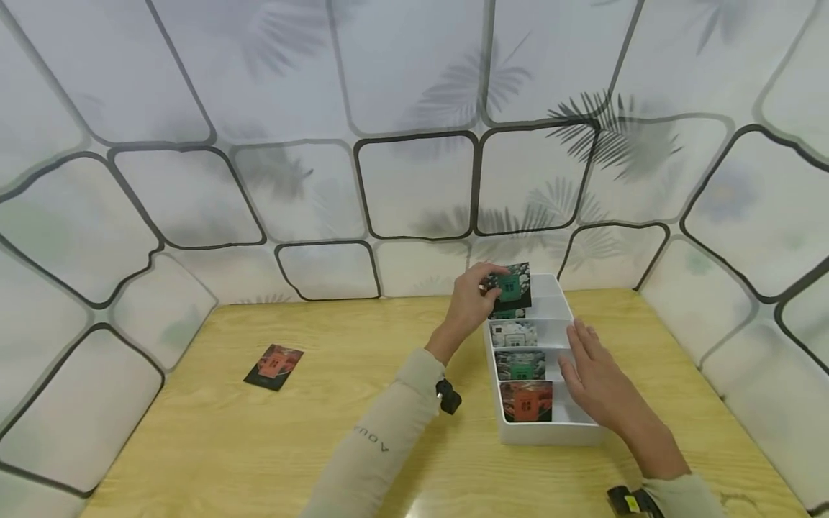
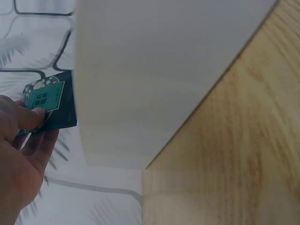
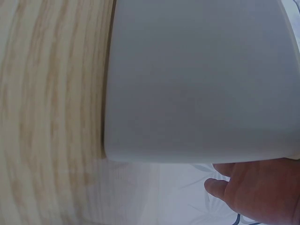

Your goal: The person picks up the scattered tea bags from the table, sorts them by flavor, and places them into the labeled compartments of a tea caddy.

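My left hand [image 1: 471, 298] pinches a dark, flat packet with a green label [image 1: 518, 288] between thumb and fingers. It holds the packet over the rear compartment of a white divided box [image 1: 550, 434], where a similar green packet [image 1: 509, 314] shows below. In the left wrist view the packet [image 2: 65, 110] is beside the box's pale outer wall [image 2: 154, 84]. My right hand [image 1: 599, 381], fingers straight, lies along the box's right rim. Nearer compartments hold a whitish packet [image 1: 514, 334], a grey-green packet [image 1: 520, 365] and a red packet [image 1: 527, 403], all at their left ends.
Another red-and-black packet [image 1: 274, 365] lies apart on the left of the wooden table [image 1: 350, 360]. A patterned wall covering [image 1: 414, 187] rises behind the table's far edge and at both sides. Thin dividers separate the box's compartments.
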A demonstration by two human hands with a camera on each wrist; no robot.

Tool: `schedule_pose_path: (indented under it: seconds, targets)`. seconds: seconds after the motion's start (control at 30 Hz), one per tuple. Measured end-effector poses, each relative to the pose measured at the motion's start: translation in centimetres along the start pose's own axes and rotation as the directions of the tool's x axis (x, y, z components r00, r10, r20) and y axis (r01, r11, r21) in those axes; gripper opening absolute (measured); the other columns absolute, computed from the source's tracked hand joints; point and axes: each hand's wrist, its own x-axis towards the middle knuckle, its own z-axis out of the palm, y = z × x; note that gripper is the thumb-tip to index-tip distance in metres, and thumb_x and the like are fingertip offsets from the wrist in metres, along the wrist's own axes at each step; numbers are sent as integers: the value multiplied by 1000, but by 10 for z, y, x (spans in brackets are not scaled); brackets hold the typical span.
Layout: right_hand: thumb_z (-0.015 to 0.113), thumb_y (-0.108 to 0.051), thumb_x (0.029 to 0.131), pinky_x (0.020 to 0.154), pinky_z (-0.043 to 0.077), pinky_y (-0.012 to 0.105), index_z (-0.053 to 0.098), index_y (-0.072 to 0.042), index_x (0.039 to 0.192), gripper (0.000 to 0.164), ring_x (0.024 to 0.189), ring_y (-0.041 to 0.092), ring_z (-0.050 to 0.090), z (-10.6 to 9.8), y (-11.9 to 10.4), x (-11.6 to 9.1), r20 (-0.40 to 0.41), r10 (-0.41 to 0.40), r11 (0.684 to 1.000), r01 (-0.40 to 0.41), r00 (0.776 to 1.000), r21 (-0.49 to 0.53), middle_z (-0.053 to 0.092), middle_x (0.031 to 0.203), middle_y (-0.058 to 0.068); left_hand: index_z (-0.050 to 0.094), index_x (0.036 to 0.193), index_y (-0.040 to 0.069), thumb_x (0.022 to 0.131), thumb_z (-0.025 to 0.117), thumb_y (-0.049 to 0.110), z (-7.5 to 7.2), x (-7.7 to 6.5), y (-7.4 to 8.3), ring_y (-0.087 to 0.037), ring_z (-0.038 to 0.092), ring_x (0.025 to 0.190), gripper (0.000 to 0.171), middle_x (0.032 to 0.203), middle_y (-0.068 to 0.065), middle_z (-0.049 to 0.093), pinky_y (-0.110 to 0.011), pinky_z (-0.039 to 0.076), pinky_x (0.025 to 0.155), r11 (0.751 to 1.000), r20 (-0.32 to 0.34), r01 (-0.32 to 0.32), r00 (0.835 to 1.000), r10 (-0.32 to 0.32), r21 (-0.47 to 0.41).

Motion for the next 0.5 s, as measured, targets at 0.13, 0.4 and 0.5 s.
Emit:
schedule_pose_path:
  seconds: [0.13,0.4,0.5]
  targets:
    - [38,-31,112,116,21,65,18,14,157,67,152,50,11,-1,-3,0,-7,-13,1000,13,1000,-11,12,165,31,74,119,13,94,70,-6,4,-4,-7,-15,51,78,31,118,-4,67,-19,50,68,999,3,-15,1000,15,45]
    - [37,-31,112,116,21,66,18,14,157,67,151,51,11,-3,-3,0,2,-9,1000,9,1000,1,12,165,32,74,117,9,93,69,-9,7,-9,-17,-18,63,92,30,114,-7,66,-18,54,82,1000,64,23,998,-24,13]
    - [37,-32,112,116,21,66,18,14,157,67,151,51,12,-2,-3,-1,5,-5,1000,5,1000,0,12,165,32,73,118,6,93,69,-10,8,-11,-20,-24,66,102,30,116,-8,65,-23,55,88,1000,74,4,997,-5,8]
